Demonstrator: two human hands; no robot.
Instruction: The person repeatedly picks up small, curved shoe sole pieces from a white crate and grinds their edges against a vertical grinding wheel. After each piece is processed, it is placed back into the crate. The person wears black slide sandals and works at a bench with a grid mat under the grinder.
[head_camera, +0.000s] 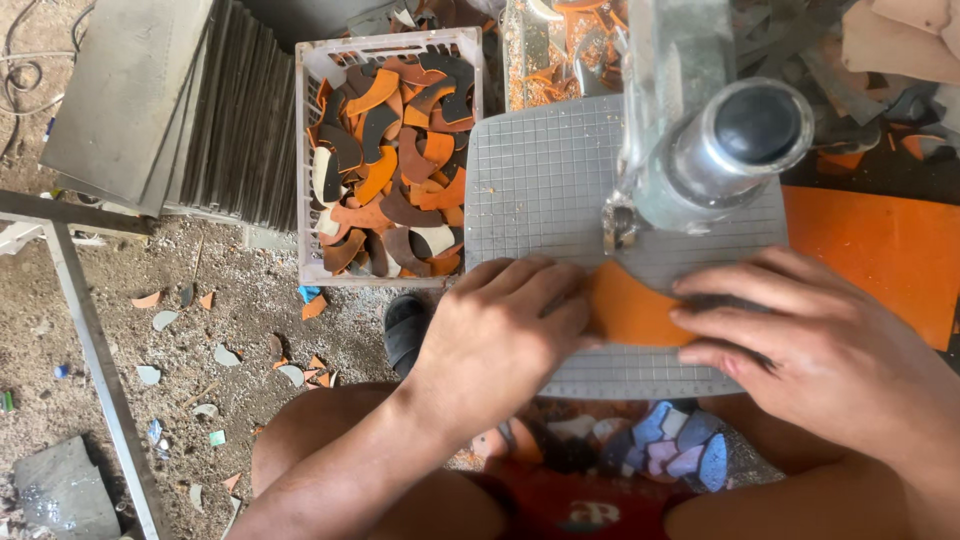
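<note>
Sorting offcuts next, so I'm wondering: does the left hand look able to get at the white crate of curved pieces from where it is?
Probably yes. The left hand rests on the orange piece at the gridded mat's near edge, and the white crate sits open-topped just beyond it, with nothing between.

Bright, even daylight with soft shadows, mild glare on the metal cylinder (735, 150), edges slightly bent.
</note>
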